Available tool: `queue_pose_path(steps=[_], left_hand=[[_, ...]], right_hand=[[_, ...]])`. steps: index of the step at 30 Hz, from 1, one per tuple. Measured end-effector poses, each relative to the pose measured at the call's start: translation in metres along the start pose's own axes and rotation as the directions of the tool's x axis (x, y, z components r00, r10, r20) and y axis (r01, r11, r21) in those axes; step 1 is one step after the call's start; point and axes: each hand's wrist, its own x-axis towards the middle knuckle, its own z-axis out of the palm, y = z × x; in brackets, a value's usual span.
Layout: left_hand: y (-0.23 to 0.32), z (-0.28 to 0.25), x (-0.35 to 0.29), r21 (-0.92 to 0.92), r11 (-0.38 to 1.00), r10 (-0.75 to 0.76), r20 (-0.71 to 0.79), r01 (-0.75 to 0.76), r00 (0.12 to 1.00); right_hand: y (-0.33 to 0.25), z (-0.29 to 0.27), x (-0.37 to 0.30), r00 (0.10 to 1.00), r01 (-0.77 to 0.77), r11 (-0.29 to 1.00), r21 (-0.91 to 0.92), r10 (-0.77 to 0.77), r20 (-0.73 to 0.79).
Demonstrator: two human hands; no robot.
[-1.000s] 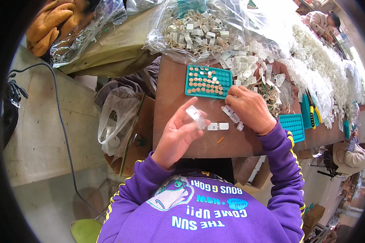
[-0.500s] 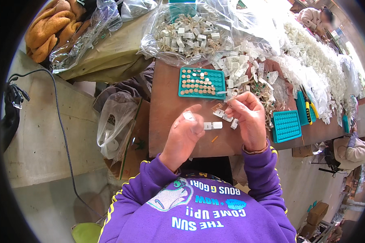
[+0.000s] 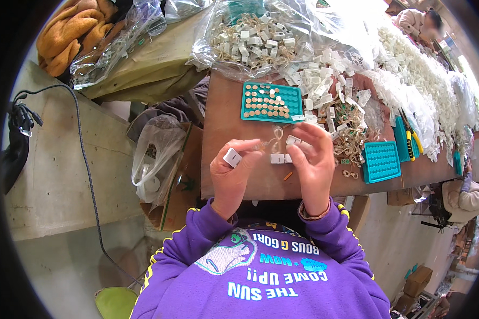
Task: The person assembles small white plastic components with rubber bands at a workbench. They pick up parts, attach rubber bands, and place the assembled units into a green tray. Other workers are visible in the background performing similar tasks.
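Observation:
My left hand [image 3: 230,173] is closed around a small white plastic case [image 3: 232,157] with a dark slot. Its thumb and forefinger reach toward a blurred, clear-looking bit at their tips, too smeared to name. Just right of those tips is a beige looped wire [image 3: 277,139], between my two hands. My right hand [image 3: 315,165] has its thumb and fingers apart, and nothing shows clearly between them. Beside its thumb, more white cases [image 3: 277,158] lie on the brown table [image 3: 223,127], with a small orange strip [image 3: 288,176] nearer to me.
Beyond my hands sits a teal tray [image 3: 245,109] with rows of round coin-like discs. To the right lie another teal tray [image 3: 382,162], yellow-handled pliers [image 3: 410,142] and a small wire bundle [image 3: 349,174]. White cases and wires heap up behind, partly in a clear bag [image 3: 202,53].
My right hand has gone from a pinch to spread fingers and come lower. The looped wire now shows between my hands. My left hand has turned, still with the white case; the view has shifted slightly.

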Motion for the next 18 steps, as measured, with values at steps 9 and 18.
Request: queue_pose_path(steps=[9,18], left_hand=[[-0.001,0.008,-0.007,-0.337,0.896,-0.286,0.061,0.29,0.956],[0.004,-0.002,0.004,-0.62,0.573,-0.431,0.329,0.536,0.84]], right_hand=[[0.004,-0.001,0.006,0.741,0.671,0.629,-0.393,-0.553,0.38],[0.009,-0.017,0.01,0.827,-0.514,0.816,0.264,0.39,0.405]])
